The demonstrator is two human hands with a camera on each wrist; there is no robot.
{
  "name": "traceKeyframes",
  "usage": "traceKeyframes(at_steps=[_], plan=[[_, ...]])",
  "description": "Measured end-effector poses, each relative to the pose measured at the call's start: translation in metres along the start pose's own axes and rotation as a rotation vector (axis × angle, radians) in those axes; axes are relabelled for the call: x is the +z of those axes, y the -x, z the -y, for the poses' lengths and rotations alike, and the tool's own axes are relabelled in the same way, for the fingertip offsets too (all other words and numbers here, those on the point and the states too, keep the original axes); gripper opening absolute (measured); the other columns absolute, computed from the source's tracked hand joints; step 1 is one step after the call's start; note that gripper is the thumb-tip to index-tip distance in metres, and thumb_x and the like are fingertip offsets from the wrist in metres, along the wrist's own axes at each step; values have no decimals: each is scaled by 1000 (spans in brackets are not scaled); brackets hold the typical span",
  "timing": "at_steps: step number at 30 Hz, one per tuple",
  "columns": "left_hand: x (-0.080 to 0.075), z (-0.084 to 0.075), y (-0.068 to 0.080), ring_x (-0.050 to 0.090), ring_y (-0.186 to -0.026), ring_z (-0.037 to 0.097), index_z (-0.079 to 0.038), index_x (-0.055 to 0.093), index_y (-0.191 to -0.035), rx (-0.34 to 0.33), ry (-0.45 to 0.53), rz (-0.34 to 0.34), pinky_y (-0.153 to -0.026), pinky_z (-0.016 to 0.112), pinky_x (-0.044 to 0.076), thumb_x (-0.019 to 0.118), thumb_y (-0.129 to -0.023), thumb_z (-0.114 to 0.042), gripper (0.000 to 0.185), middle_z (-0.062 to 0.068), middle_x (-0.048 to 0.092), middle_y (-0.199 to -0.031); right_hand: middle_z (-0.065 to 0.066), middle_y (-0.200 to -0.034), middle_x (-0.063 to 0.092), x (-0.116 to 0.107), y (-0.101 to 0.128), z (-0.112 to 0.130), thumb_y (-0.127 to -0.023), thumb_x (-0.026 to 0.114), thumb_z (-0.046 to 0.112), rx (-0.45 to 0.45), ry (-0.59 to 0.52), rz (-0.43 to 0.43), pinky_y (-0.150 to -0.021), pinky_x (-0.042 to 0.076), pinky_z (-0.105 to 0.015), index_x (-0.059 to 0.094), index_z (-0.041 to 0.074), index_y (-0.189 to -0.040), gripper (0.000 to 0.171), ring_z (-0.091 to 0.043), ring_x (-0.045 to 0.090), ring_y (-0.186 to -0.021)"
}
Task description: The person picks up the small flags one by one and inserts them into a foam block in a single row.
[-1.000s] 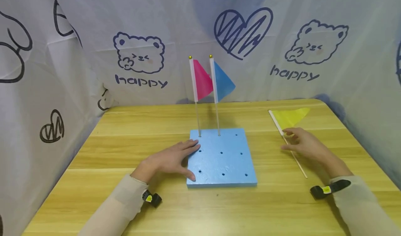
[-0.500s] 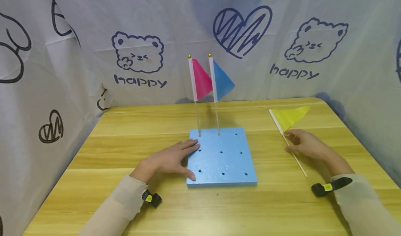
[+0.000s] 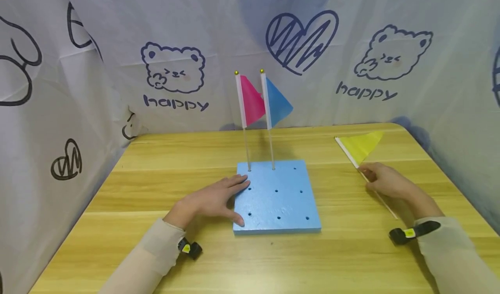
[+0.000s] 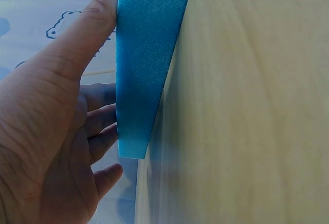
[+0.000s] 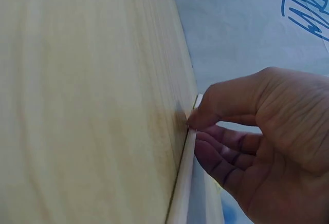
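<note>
A blue foam board (image 3: 289, 207) with rows of small holes lies on the table. My left hand (image 3: 211, 198) rests on its left side, fingers spread and fairly straight, the thumb near the front left corner. Two flags stand upright in the back holes, a pink flag (image 3: 251, 103) at the left and a blue flag (image 3: 276, 105) beside it. To the right of the board, my right hand (image 3: 386, 182) pinches the stick of a yellow flag (image 3: 361, 146) just below its cloth. In the right wrist view, thumb and fingers meet at the stick (image 5: 184, 183), low over the table.
The wood-grain table (image 3: 156, 155) has rounded back corners. A white curtain (image 3: 230, 34) with bear and heart drawings hangs behind it and along both sides. Each wrist carries a small black camera on a strap.
My right fingers have closed on the yellow flag's stick, and its lower end has swung to the right. The left hand and the board have stayed in place.
</note>
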State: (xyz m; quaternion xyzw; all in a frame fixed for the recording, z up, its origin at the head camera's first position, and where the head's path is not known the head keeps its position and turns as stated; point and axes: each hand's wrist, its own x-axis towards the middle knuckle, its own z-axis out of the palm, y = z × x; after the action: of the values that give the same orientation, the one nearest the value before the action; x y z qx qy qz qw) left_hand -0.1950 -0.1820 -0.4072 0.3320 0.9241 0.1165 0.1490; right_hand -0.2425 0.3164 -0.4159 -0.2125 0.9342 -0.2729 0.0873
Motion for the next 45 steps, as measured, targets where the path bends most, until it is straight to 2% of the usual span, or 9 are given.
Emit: traceKeyframes(at_steps=[8,16,21,27,32,37,41,45], plan=[[0,1,1,10,-148,21,-22,18,-158,13,10,-9,-117,44,18,59,-68,-84,117,-1,9,-164,-33,-113,59,-1,2,1,-83,67,2,78,11,-3,-82,49,-56,46,-15,-131,55,-48,56,-105],[0,1,1,10,-148,21,-22,18,-158,20,8,-8,-117,45,20,57,-68,-85,117,-1,10,-164,-23,-99,62,-6,2,4,-82,69,7,149,33,19,-68,51,-41,49,-15,-127,54,-32,60,-87],[0,0,1,10,-148,20,-23,18,-158,15,16,-3,-117,45,19,58,-69,-84,116,-2,9,-164,-18,-96,61,-7,3,4,-82,67,5,157,7,33,-64,49,-36,50,-16,-127,53,-26,57,-80],[0,0,1,9,-148,18,-23,18,-158,12,20,-5,-118,45,17,58,-68,-84,116,-2,9,-164,-13,-90,61,-8,6,5,-84,63,5,145,6,-17,-60,46,-34,54,-13,-125,45,-22,55,-74],[1,0,0,8,-148,18,-24,17,-158,9,18,-3,-117,45,18,58,-68,-84,116,-3,9,-164,-20,-96,62,-10,6,7,-90,59,6,162,-8,-71,-59,47,-33,53,-11,-127,41,-25,57,-78],[1,0,0,9,-148,19,-24,17,-158,8,19,-5,-117,45,18,59,-68,-84,116,-3,9,-164,-23,-101,63,-13,7,10,-94,60,9,151,-19,-97,-65,50,-36,54,-9,-127,38,-33,61,-87],[1,0,0,8,-148,19,-24,17,-158,3,17,-3,-117,44,17,59,-69,-84,116,-3,8,-164,-24,-101,64,-15,7,14,-94,60,8,129,-12,-105,-71,51,-42,54,-9,-127,38,-38,62,-92],[1,-1,0,8,-148,19,-24,17,-158,1,22,-4,-117,45,17,59,-69,-84,116,-3,8,-164,-23,-101,66,-17,7,17,-92,58,4,124,-1,-131,-70,51,-39,54,-9,-127,38,-37,64,-91]])
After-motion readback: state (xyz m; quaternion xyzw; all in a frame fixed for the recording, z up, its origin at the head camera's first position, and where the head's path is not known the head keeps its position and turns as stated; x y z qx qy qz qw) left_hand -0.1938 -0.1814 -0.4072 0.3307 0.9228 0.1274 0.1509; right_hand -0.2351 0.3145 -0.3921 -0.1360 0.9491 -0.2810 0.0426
